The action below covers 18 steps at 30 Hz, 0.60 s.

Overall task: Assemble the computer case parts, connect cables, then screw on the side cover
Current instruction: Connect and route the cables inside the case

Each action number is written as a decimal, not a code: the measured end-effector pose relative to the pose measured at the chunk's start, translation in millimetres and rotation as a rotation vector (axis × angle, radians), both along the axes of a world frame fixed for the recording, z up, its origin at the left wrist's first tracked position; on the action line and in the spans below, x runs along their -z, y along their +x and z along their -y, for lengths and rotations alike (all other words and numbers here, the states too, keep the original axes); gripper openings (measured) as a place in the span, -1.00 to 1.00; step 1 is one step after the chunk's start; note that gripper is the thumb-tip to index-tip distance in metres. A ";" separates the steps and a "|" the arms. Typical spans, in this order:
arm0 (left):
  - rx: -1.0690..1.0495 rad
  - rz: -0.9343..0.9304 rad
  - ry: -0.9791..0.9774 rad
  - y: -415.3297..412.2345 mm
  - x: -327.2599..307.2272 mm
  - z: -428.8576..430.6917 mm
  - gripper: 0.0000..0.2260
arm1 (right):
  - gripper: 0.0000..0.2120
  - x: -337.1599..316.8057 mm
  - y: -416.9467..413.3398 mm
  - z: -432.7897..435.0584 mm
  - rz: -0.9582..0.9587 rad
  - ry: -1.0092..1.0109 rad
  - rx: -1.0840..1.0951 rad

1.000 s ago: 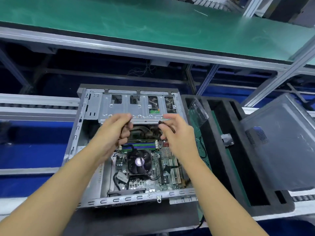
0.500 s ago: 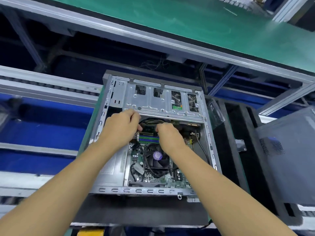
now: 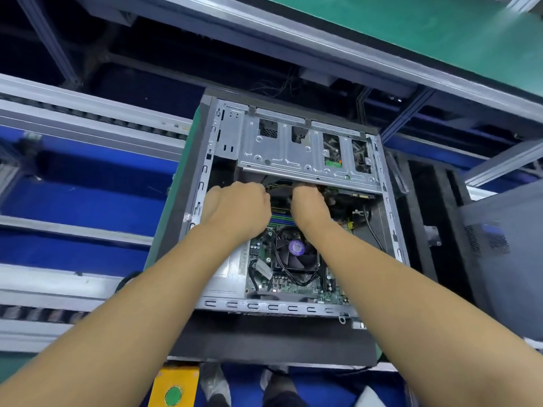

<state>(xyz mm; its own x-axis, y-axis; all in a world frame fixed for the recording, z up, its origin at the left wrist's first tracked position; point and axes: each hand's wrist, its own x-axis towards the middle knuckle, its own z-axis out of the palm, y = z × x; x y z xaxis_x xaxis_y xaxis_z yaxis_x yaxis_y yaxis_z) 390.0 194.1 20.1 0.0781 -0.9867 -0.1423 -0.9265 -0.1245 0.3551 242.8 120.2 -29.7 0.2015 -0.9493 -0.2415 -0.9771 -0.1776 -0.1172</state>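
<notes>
1. Aluminium conveyor rails run off to the left over blue flooring, and a green shelf on a metal frame crosses overhead at the far side.
2. Between them the computer case lies on its side with the open face up, resting on a dark pad that sticks out past its near edge.
3. A black foam tray sits just beside the case's right wall. Beyond it the grey side cover stands tilted, apart from the case.
4. Inside, the metal drive cage covers the far part of the opening, leaving only a narrow slot under its near lip. The fan and the board around it lie open toward the near side.
5. The left hand is knuckles-up at that slot, fingers curled toward a bundle of black and yellow cables. Its fingertips are hidden, so I cannot tell whether it grips them.
6. The right hand is just beside it, also curled, with its fingertips tucked under the cage lip. Whether it holds anything cannot be seen.
7. Both bare forearms reach in from the near corners and converge over the fan, wrists bent slightly down.
</notes>
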 end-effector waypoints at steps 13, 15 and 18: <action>0.030 0.093 0.075 -3.0 2.5 -1.3 -0.77 | -0.74 0.6 3.2 14.4 -0.135 0.122 -0.012; 0.038 0.088 0.064 -3.1 3.5 -1.7 -0.76 | -0.74 2.8 2.2 16.6 -0.134 0.126 -0.011; 0.033 0.083 0.046 -4.0 4.4 -1.6 -0.77 | -0.80 2.3 3.5 18.7 -0.152 0.150 -0.015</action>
